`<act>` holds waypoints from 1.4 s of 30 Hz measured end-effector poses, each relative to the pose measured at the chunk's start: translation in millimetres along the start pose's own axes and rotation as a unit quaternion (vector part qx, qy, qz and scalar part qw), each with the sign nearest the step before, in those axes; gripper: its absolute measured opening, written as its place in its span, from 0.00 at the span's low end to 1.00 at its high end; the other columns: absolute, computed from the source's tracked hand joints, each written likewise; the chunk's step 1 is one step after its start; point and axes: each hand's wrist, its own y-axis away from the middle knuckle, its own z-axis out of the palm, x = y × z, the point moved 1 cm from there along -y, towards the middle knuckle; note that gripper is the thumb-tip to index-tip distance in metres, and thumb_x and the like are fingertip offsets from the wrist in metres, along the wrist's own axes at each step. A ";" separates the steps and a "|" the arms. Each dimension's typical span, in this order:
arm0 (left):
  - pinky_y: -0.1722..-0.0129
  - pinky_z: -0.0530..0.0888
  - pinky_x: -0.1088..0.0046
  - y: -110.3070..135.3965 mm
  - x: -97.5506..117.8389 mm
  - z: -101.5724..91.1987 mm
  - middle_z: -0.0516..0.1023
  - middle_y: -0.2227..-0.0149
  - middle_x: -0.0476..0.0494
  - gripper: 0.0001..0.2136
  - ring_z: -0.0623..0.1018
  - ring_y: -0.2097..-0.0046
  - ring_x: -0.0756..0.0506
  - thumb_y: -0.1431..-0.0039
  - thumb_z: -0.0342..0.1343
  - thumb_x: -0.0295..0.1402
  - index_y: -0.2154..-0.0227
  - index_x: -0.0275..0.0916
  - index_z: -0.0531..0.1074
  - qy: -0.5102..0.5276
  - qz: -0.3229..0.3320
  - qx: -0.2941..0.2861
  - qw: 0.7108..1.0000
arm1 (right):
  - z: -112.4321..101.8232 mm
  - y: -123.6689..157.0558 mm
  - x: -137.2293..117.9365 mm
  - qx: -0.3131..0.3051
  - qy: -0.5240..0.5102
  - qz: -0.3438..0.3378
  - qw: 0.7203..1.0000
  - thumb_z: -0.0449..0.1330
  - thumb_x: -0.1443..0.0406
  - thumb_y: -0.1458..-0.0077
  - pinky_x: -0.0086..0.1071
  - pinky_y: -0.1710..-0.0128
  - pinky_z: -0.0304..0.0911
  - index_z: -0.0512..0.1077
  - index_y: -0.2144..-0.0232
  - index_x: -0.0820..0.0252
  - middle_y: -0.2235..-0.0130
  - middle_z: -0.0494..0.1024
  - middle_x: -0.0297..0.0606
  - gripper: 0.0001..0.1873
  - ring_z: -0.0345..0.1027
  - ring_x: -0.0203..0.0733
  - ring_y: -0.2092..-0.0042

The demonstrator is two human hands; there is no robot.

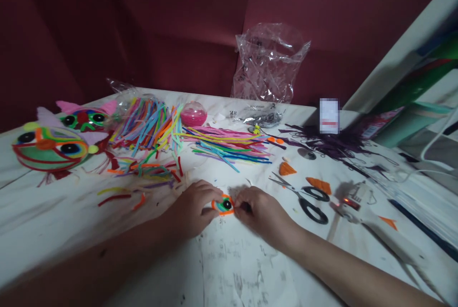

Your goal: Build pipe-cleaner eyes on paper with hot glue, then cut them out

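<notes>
My left hand [193, 207] and my right hand [259, 209] meet over a small round craft eye [224, 204] lying on the white table [53, 216]. The eye has a black centre, green rings and an orange pipe-cleaner rim. Both hands pinch its edges with curled fingers, the left from the left side, the right from the right. Black-handled scissors [304, 195] lie just right of my right hand.
Heaps of coloured pipe cleaners [222, 145] spread across the middle. Two finished owl-like faces [50, 147] sit at the left. A pink ball [193, 114], a clear plastic bag [268, 61], orange felt scraps [318, 184], purple strands and a glue gun [348, 207] lie behind and right.
</notes>
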 end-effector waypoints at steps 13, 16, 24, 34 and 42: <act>0.49 0.66 0.62 3.7 2.9 3.8 0.71 0.48 0.40 0.13 0.69 0.47 0.42 0.45 0.47 0.22 0.61 0.41 0.72 -0.063 0.078 -0.006 0.995 | -4.3 -1.4 -4.3 -0.018 0.000 0.028 0.999 0.56 0.76 0.56 0.27 0.71 0.57 0.70 0.76 0.59 0.73 0.74 0.33 0.09 0.66 0.37 0.71; 0.51 0.68 0.63 2.3 2.1 5.4 0.76 0.52 0.43 0.13 0.72 0.50 0.43 0.46 0.46 0.21 0.66 0.41 0.73 -0.044 0.101 -0.028 0.993 | -7.5 -2.3 -3.4 -0.037 -0.030 0.044 0.998 0.55 0.76 0.55 0.26 0.73 0.56 0.70 0.76 0.59 0.75 0.73 0.32 0.08 0.64 0.35 0.73; 0.54 0.69 0.62 1.6 -1.1 5.7 0.78 0.55 0.44 0.14 0.74 0.52 0.44 0.47 0.46 0.21 0.67 0.42 0.74 -0.029 0.092 -0.014 0.995 | -48.7 -10.7 14.2 -0.022 -0.122 0.087 0.988 0.53 0.69 0.50 0.25 0.77 0.54 0.69 0.75 0.60 0.78 0.68 0.30 0.05 0.58 0.32 0.77; 0.55 0.69 0.64 -1.2 2.0 1.7 0.78 0.55 0.44 0.13 0.74 0.52 0.44 0.44 0.45 0.21 0.66 0.42 0.73 -0.030 0.110 -0.018 0.993 | -55.2 -13.0 24.1 -0.008 -0.100 0.065 0.993 0.54 0.70 0.50 0.25 0.78 0.54 0.70 0.75 0.61 0.78 0.68 0.29 0.06 0.58 0.32 0.77; 0.53 0.69 0.63 2.9 -3.5 8.2 0.78 0.55 0.43 0.11 0.73 0.51 0.44 0.46 0.45 0.21 0.70 0.41 0.71 -0.026 0.098 -0.015 0.995 | -20.3 3.5 -0.8 -0.035 0.009 -0.162 0.986 0.56 0.74 0.47 0.32 0.61 0.65 0.74 0.70 0.61 0.68 0.75 0.42 0.08 0.67 0.42 0.61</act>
